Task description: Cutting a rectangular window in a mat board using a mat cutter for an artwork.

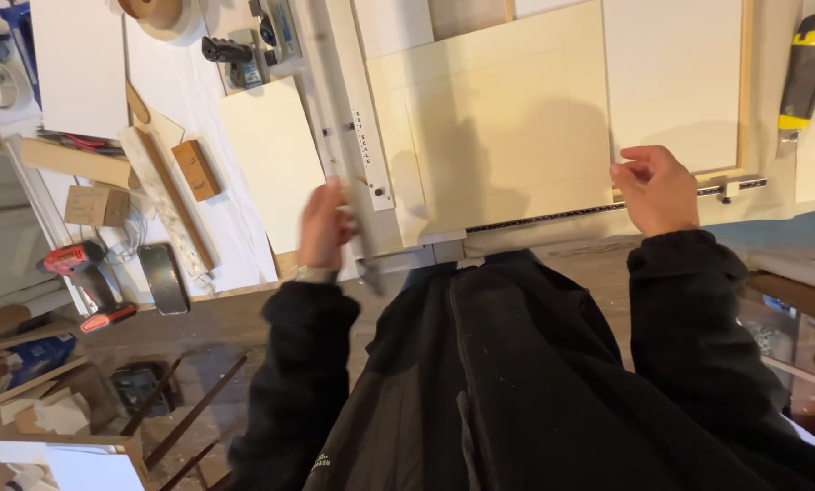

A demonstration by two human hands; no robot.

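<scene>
There is one view only, from a camera on the person's head, looking steeply down past a black jacket [535, 382] onto the workbench [198, 109] close below, with the floor [198, 355] at the left.

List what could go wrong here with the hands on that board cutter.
1. The left hand grips the cutter's long arm right beside the cream board; its fingers could get pinched.
2. The right hand holds the board only at its corner by the ruled bar, so the sheet may skew.
3. The phone lies at the bench edge and could get knocked off.
</scene>
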